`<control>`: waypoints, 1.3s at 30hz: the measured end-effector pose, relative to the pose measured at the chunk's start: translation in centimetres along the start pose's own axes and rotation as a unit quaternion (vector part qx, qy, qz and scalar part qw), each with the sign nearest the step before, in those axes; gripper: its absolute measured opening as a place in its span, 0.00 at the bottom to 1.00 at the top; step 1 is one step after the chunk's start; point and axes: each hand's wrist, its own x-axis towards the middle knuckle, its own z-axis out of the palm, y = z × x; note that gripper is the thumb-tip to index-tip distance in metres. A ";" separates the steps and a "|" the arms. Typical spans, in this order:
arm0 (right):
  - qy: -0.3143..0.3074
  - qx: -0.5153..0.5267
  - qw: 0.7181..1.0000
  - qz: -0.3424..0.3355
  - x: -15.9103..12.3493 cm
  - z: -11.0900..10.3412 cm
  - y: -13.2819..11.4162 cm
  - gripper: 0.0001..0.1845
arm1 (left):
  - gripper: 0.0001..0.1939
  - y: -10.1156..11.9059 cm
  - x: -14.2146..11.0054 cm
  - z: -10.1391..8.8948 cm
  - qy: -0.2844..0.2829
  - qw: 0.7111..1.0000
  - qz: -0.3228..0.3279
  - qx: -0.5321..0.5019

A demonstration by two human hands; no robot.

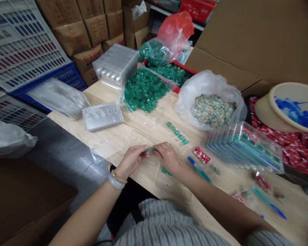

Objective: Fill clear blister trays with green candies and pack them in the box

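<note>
My left hand (135,159), with bracelets at its wrist, pinches a small green plastic piece (146,150) between thumb and fingers. Close beside it, my right hand (168,158) has its fingers together at another small green piece (155,149), mostly covered by the fingertips. Both hands are just above the wooden table near its front edge, over thin clear plastic. Beyond them, several green pieces lie in a slanting row (177,133). More green pieces (166,171) show partly under my right wrist.
A bag of green pieces (146,89) and a white bag of small patterned pieces (212,111) stand behind. Clear trays (102,117) are at left, a stack of filled trays (243,147) at right. A blue pen-like item (199,169) lies by a red packet (201,155).
</note>
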 end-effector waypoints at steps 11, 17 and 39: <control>0.051 0.210 0.976 -0.004 1.2 -2.3 -2.7 0.13 | 0.10 0.2 1.0 0.8 0.003 0.999 -0.021 -0.034; 0.062 0.131 0.988 0.044 2.2 -2.4 -0.6 0.09 | 0.16 0.8 0.8 -0.3 0.073 0.978 0.078 0.179; 0.151 0.012 0.986 -0.064 11.4 -5.3 0.5 0.14 | 0.12 15.1 9.7 -0.2 0.148 0.683 0.374 0.609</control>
